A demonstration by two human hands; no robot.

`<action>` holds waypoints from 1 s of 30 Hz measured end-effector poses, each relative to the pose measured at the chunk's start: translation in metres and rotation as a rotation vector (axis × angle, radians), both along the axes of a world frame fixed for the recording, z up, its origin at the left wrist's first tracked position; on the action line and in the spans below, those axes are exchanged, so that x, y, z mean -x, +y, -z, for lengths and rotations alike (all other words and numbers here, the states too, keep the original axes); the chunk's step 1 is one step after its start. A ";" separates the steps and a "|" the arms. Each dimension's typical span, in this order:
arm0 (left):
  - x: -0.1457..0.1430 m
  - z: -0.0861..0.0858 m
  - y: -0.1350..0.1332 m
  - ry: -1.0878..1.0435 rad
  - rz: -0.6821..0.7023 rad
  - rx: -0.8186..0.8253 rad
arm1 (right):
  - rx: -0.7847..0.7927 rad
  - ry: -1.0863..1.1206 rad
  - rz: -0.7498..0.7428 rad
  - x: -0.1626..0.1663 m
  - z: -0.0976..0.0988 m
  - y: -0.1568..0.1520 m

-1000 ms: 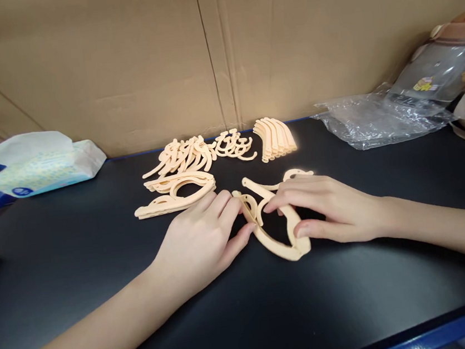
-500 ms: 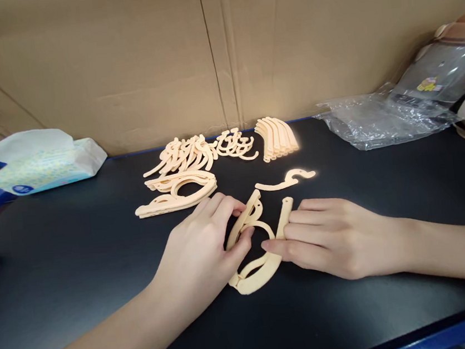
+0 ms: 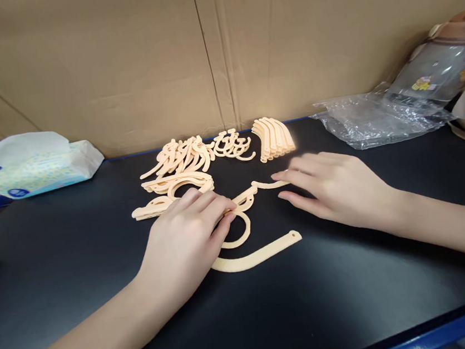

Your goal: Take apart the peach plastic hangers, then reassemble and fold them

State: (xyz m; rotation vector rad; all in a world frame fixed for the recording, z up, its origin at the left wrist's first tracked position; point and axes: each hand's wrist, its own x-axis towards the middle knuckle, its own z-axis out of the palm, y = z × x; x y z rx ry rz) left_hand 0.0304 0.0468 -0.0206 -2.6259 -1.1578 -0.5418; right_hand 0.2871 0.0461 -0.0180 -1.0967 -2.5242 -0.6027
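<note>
My left hand [image 3: 186,233] lies curled on a cream plastic hanger assembly [image 3: 245,234], its fingertips pinching the curved piece near its joint. One long arm of that assembly [image 3: 262,254] rests flat on the black table [image 3: 353,273], swung out to the right. My right hand [image 3: 334,185] reaches over a separate hook-shaped cream piece [image 3: 265,185], fingers stretched and touching its end. Behind lie assembled hangers [image 3: 171,195] and piles of loose cream parts [image 3: 190,154].
A stack of curved cream strips [image 3: 273,138] and small hooks [image 3: 233,145] sit by the cardboard wall [image 3: 202,54]. A tissue pack [image 3: 33,163] lies far left. Crumpled clear plastic [image 3: 373,119] and a bag [image 3: 451,65] fill the right.
The hanger's long arm has swung down and out to the right. My right hand let go of it and moved up to the hook piece. My left hand stayed on the joint.
</note>
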 end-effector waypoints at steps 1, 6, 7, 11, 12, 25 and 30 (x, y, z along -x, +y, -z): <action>0.001 -0.001 0.000 0.023 0.017 -0.027 | 0.008 -0.029 0.047 -0.002 0.001 0.002; 0.003 -0.003 0.002 0.100 0.088 -0.146 | 0.080 -0.113 0.183 -0.001 0.003 0.004; 0.004 -0.003 0.002 0.107 0.096 -0.162 | 0.088 -0.115 0.205 0.000 0.003 0.003; 0.004 -0.004 0.003 0.173 0.129 -0.193 | 0.085 -0.149 0.264 -0.001 0.000 0.002; 0.004 -0.005 0.003 0.194 0.131 -0.199 | 0.084 -0.160 0.258 -0.002 0.000 0.003; 0.006 -0.007 0.001 0.277 0.124 -0.247 | 0.305 0.164 -0.038 -0.002 0.001 0.004; 0.007 -0.005 0.001 0.267 0.132 -0.264 | 0.344 0.206 -0.062 -0.002 0.003 0.004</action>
